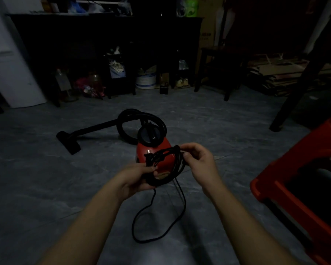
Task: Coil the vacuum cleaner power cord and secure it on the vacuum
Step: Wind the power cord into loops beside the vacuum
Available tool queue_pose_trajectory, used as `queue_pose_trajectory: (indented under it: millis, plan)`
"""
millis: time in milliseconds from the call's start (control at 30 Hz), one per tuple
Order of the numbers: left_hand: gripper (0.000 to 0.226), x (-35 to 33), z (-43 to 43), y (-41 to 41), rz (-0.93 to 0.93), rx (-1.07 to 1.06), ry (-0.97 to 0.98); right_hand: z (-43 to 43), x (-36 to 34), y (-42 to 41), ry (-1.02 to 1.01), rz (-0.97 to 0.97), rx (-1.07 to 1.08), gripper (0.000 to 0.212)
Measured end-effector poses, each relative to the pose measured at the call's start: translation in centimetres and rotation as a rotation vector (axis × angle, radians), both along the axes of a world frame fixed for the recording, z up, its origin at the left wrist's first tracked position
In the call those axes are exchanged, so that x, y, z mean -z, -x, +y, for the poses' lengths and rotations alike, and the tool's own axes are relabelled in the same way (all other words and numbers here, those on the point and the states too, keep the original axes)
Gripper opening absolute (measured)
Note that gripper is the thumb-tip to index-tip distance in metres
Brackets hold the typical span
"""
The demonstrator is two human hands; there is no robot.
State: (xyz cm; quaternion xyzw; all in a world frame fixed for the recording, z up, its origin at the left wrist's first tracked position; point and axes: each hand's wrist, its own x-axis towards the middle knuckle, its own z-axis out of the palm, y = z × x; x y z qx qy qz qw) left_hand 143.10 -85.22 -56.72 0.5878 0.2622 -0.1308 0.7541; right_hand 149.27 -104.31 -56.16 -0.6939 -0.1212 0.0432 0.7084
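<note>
A small red vacuum cleaner (144,152) with a black lid stands on the grey floor at the middle of the view. Its black hose (122,121) loops behind it and runs left to a floor nozzle (68,141). In front of the vacuum I hold a bundle of coiled black power cord (172,165). My left hand (136,178) grips the lower left of the coil, with the plug (148,158) sticking up above its fingers. My right hand (201,161) pinches the coil's upper right side. A loose loop of cord (139,217) hangs down to the floor.
A red plastic stool (302,188) stands close at the right. A dark table leg (287,109) slants behind it. Along the far wall are a dark cabinet (103,35), a white bucket (146,80), bottles and flattened cardboard (281,77). A white appliance (10,73) is at the left.
</note>
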Motion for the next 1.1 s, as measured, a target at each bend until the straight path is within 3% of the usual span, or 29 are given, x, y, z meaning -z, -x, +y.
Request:
queue_pose_trajectory:
  millis: [267, 467, 633, 733, 867, 933, 1033, 1100]
  plan:
    - [0.016, -0.2, 0.2, 0.5, 0.100, 0.046, 0.151, -0.3, -0.4, 0.3, 0.038, -0.103, -0.054, 0.033]
    - [0.022, -1.1, 0.3, 1.1, 0.149, 0.053, 0.205, 0.3, 0.2, 0.6, 0.078, -0.119, -0.139, 0.028]
    - [0.028, -1.3, 0.3, 1.4, 0.214, 0.185, 0.251, 0.9, 0.8, 0.4, 0.091, -0.123, -0.162, 0.018]
    - [0.043, -1.8, 0.2, 1.8, 0.219, 0.299, 0.197, 0.8, 0.8, 0.4, 0.093, -0.113, -0.132, 0.013]
    - [0.069, -2.1, 0.0, 2.4, 0.245, 0.401, -0.122, 0.4, 0.9, 0.1, 0.120, -0.112, -0.073, 0.014]
    - [0.070, -1.7, -0.3, 2.2, 0.172, 0.267, -0.226, 0.1, 1.0, 0.1, 0.147, -0.103, -0.044, 0.016]
    - [0.060, -1.8, -0.5, 1.2, -0.078, 0.013, -0.313, -0.5, 1.1, 0.2, 0.217, -0.103, -0.001, 0.018]
    - [0.044, -2.5, -0.9, 1.1, -0.232, 0.003, -0.384, -0.7, 1.2, 0.1, 0.292, -0.112, 0.045, 0.019]
